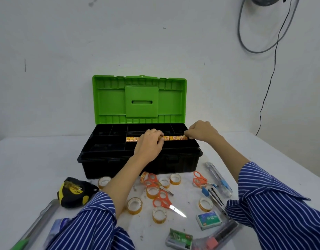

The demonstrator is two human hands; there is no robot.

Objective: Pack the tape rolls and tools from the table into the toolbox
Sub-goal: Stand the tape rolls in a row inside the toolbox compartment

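- The toolbox (139, 159) is hard black plastic with a ribbed green lid (139, 100) standing open against the wall; its top tray is split into rectangular compartments.
- A row of small tape rolls (175, 138) with orange-yellow printed wrappers lies on edge along a narrow middle compartment of the tray.
- The left hand (149, 145) rests on that row, fingers curled over the rolls; the right hand (202, 131) has its grip pinched on the row's right end.
- On the white, scuffed surface (29, 165) in front of the box lie loose clear tape rolls (135, 205) with yellowish cores, orange-handled scissors (164, 201), a black-and-yellow tape measure (74, 192), green staple boxes (208, 220), a stapler (217, 197) and a clear-bodied utility knife (218, 179).
- A plain white wall (65, 42) stands behind, with grey cables (274, 42) hanging at the upper right.
- The surface's far right edge runs diagonally; bare surface lies left and right of the box.
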